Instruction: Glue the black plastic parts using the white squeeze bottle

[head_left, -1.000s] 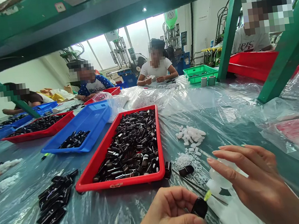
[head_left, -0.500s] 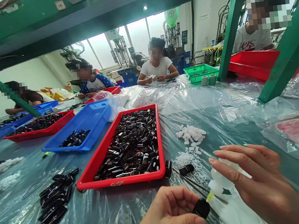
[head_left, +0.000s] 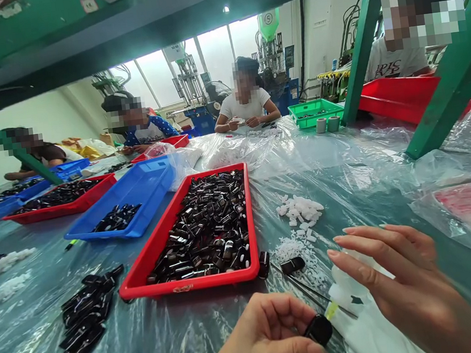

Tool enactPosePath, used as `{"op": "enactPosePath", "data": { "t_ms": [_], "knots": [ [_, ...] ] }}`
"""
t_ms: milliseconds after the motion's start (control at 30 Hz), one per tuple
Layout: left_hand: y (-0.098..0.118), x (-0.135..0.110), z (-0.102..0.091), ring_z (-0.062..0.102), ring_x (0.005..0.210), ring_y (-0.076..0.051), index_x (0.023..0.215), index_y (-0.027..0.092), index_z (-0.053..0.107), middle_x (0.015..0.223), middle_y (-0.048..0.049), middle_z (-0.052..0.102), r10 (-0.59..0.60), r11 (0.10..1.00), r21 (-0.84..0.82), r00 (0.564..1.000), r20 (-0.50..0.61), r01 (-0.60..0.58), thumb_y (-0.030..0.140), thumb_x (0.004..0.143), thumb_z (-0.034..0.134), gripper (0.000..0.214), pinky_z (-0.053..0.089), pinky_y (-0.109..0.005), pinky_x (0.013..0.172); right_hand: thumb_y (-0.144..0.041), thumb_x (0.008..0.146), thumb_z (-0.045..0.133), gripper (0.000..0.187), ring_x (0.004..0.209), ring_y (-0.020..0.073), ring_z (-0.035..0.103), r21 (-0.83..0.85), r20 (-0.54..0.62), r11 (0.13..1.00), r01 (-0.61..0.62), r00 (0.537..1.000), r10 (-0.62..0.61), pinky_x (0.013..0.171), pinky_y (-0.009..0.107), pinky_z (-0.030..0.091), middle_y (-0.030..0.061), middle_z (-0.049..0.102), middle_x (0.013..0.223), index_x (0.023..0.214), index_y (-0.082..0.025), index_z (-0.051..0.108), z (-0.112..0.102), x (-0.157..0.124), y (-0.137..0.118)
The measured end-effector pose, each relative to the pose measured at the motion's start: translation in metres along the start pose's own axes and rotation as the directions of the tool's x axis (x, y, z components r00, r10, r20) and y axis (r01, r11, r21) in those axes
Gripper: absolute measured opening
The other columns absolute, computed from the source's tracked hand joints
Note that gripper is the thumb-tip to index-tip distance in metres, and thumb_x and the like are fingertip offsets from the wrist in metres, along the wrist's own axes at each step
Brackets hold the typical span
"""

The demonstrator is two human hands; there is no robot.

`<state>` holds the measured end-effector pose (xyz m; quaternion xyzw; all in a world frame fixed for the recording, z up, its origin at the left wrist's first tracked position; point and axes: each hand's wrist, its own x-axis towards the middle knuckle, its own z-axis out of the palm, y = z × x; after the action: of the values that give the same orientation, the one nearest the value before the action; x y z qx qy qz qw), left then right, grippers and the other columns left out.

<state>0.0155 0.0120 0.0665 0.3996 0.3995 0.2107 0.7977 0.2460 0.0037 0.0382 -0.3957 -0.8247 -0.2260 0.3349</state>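
Observation:
My left hand (head_left: 276, 337), low in the middle, is closed on a small glossy black plastic part (head_left: 318, 330), pinched between thumb and fingers. My right hand (head_left: 407, 281) is open at the right, fingers spread, holding nothing. Below its fingers lies white cloth or tissue (head_left: 375, 334) with a translucent white item partly hidden beneath the hand. Metal tweezers (head_left: 307, 289) rest between my hands, near a yellow-green tip (head_left: 331, 309). Just beyond them lie another black part (head_left: 293, 265) and tiny white pieces (head_left: 296, 251).
A red tray (head_left: 191, 286) full of black parts stands ahead, with a blue tray (head_left: 150, 178) behind left. Loose black parts (head_left: 85, 315) lie at left, larger white pieces (head_left: 300, 210) at right. Green posts (head_left: 448, 73) and a shelf beam (head_left: 182, 20) frame the table. Several people sit opposite.
Both my hands keep nearly the same pose, the left still gripping the black part. Another person's hand at the left edge has moved out of view, uncovering black parts there.

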Motion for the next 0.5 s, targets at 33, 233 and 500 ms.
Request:
{"op": "enactPosePath", "data": {
  "t_ms": [33,233,500],
  "knots": [
    [0.0,0.0,0.0,0.054,0.041,-0.003,0.074,0.011,0.062,0.06,-0.0026,0.068,-0.003,1.0,0.005,1.0,0.002,0.003,0.035,0.05,0.085,0.042,0.041,-0.01,0.038,-0.005,0.088,0.037,0.04,0.112,0.0244,0.053,0.001,-0.002,1.0,0.0,1.0,0.0,0.095,0.046,0.029,0.0067,0.063,0.113,0.116,-0.023,0.058,0.0,0.0,0.0],
    [-0.003,0.0,-0.002,0.054,0.042,-0.004,0.076,0.01,0.063,0.061,-0.0032,0.068,-0.011,1.0,0.014,1.0,0.008,0.011,0.035,0.051,0.085,0.041,0.04,-0.01,0.038,-0.005,0.089,0.037,0.038,0.11,0.0243,0.055,0.064,-0.027,0.997,-0.033,0.999,0.035,0.094,0.045,0.03,0.0069,0.063,0.11,0.113,-0.022,0.06,-0.002,0.005,-0.004],
    [-0.004,-0.001,-0.002,0.052,0.041,-0.003,0.076,0.01,0.063,0.061,-0.0028,0.067,-0.01,1.0,0.013,1.0,0.021,0.01,0.031,0.053,0.085,0.039,0.04,-0.011,0.039,-0.003,0.092,0.037,0.033,0.102,0.0206,0.058,0.168,-0.137,0.978,-0.124,0.98,0.147,0.092,0.045,0.03,0.008,0.067,0.098,0.1,-0.018,0.065,-0.004,0.018,-0.018]
  ]
}}
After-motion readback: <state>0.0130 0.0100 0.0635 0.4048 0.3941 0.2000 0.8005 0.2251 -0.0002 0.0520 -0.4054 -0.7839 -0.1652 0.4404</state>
